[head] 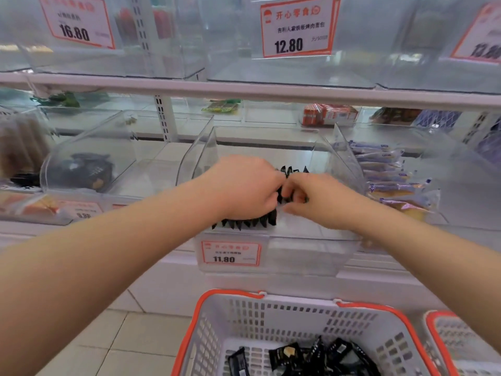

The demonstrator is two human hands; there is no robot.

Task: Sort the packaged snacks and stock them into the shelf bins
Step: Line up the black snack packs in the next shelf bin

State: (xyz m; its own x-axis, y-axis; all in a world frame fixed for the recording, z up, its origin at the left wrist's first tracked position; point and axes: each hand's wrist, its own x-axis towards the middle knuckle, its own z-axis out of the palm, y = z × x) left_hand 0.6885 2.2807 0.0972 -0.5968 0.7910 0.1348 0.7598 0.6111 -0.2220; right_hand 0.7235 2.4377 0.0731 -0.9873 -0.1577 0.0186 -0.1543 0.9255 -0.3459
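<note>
Mostly hidden: the black snack packets (245, 222) in the hands show only as serrated edges below the left hand and tips above the knuckles; how many there are cannot be told; print on them is unreadable
Cut off: a second basket (461, 340) at the right edge; a price card (479, 47) at the top right corner
Blurred: dark goods in the left bin (81, 169); upper shelf bins are hazy
Left hand (244, 185): reaching forward into the centre bin (271, 248), back of hand up, fingers curled down round the row of black packets, gripping them
Right hand (314, 198): reaching in beside it, touching the left hand, fingers bent and pinching the same packets at their right end
Centre bin: clear plastic, with a card reading 11.80 (230, 253) on its front; the held packets sit inside it near the front wall
Right bin (390, 183): stacked purple-and-white wrapped cakes
Basket (271, 316): white mesh with orange rim, below the bin; several loose black packets (311, 354) lie in its bottom
Upper card (296, 28): reads 12.80
</note>
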